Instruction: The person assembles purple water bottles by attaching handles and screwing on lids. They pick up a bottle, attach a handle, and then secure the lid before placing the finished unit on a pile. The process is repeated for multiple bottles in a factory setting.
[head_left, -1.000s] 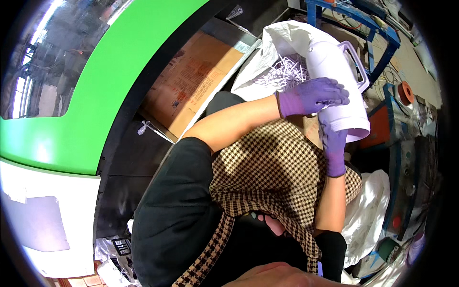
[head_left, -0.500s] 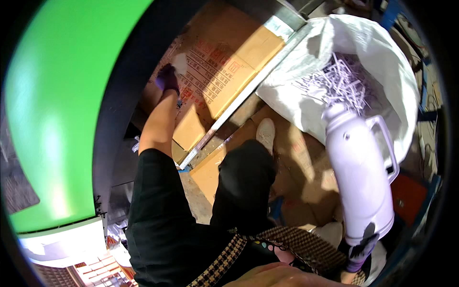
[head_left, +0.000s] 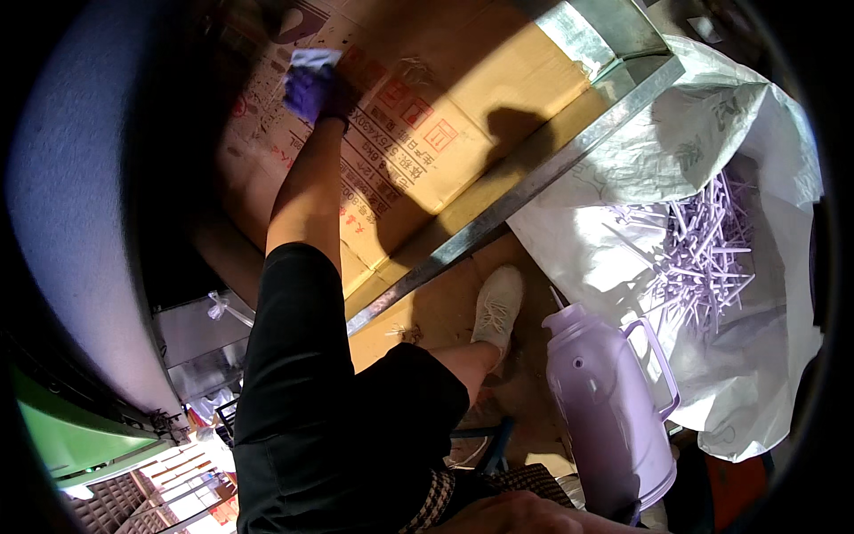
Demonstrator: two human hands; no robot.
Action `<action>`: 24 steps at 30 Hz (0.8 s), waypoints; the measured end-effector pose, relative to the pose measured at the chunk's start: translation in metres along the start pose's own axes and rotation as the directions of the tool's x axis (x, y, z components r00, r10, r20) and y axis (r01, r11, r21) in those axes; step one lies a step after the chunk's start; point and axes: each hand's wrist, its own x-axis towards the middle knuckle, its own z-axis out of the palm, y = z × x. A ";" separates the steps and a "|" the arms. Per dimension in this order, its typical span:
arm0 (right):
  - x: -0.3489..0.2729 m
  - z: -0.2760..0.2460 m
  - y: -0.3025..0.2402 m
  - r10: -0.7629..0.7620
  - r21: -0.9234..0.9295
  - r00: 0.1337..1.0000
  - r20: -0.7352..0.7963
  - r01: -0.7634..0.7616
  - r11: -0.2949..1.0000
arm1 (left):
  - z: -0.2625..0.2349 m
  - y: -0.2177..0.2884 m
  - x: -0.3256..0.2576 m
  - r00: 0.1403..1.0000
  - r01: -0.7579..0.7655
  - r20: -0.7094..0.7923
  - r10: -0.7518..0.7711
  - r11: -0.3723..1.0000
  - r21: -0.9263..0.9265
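My left hand [head_left: 311, 93], in a purple glove, reaches into the cardboard-lined bay with its fingers closed on a crumpled white cloth-like piece [head_left: 316, 59], slightly blurred. It is over the printed cardboard [head_left: 454, 76]. At the lower right, a lilac plastic thermos flask casing [head_left: 605, 409] with a side handle is held tilted, its neck pointing away from me. A thin lilac stub sticks up from its top. My right hand [head_left: 628, 513] grips the casing at its base; most of that hand is hidden by the casing and the lower edge.
A white woven sack [head_left: 738, 383] stands open at right, with many thin lilac plastic offcuts [head_left: 703, 249] inside. A metal rail [head_left: 525, 191] edges the bay. A dark machine panel [head_left: 71, 205] curves along the left. My shoe [head_left: 498, 307] rests on floor cardboard.
My view has shifted toward the bay, and my left hand reaches farther in with the white piece. The casing, still in my right hand, sits lower and further left in view.
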 end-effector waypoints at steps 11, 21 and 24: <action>0.009 0.011 0.003 0.018 0.010 0.999 0.040 -0.018 1.000 | -0.047 0.057 0.042 0.721 -0.210 0.519 0.459 0.859 -0.468; 0.018 0.012 0.013 0.023 0.029 0.998 0.060 -0.025 0.999 | -0.028 0.070 0.031 0.715 -0.097 0.528 0.459 0.812 -0.575; 0.014 0.015 0.015 0.026 0.024 0.998 0.053 -0.027 0.999 | -0.053 0.080 0.050 0.658 -0.274 0.527 0.539 0.822 -0.498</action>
